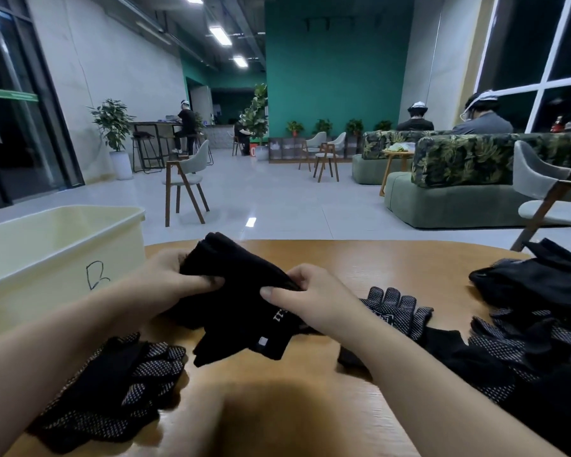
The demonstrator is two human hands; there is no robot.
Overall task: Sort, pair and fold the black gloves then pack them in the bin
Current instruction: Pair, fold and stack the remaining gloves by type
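A pair of black gloves (234, 291) is held above the wooden desk (327, 407), between the two hands, so that the fold can be made in the air rather than against the cluttered surface. The left hand (168, 278) is curled round the far, folded end of the pair, its fingers (208, 285) clenched on the fabric; this grip appears to keep the two layers aligned. The right hand (310, 298) pinches the near edge of the same pair between thumb and fingers, which appears to put the fabric under light tension, while the cuffs hang below toward the desk. The step in hand is judged to be the folding of a matched pair. The cream bin (56, 252), marked with a letter on its side, stands at the left edge of the desk just beside the left hand, so that a finished pair can be dropped in with a short reach; whether anything lies inside cannot be told. Dotted gloves (122, 384) lie in a loose heap under the left forearm, another dotted glove (396, 308) lies spread flat just beyond the right wrist, and a larger pile (541, 318) rests at the right side. These are judged to be unsorted stock, so most of the task remains.
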